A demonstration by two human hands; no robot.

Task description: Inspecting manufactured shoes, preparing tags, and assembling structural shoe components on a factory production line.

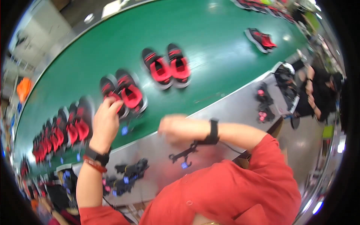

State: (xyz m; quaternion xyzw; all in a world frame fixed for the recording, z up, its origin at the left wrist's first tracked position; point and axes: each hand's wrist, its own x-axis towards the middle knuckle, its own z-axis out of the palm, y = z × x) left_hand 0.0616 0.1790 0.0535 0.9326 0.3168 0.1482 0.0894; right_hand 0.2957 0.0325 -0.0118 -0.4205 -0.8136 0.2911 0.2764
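Observation:
My left hand (106,119) has its fingers closed at the heel of a black and red sneaker (107,87), the left one of a pair. Its mate (129,93) stands close against it on the right. A small blue tag (125,130) shows just below this pair. Smeared by motion, my right hand (174,126) is over the near edge of the green surface, and its fingers cannot be made out. Below the right wrist is a black hook-shaped piece (183,153) with a blue disc; whether it touches the wrist is unclear.
Another sneaker pair (165,68) stands farther right on the green conveyor belt (221,45); a row of several sneakers (60,131) lines the left. Dark hook pieces (129,176) lie on the metal ledge (157,165). A single sneaker (260,39) and a co-worker (322,90) are at right.

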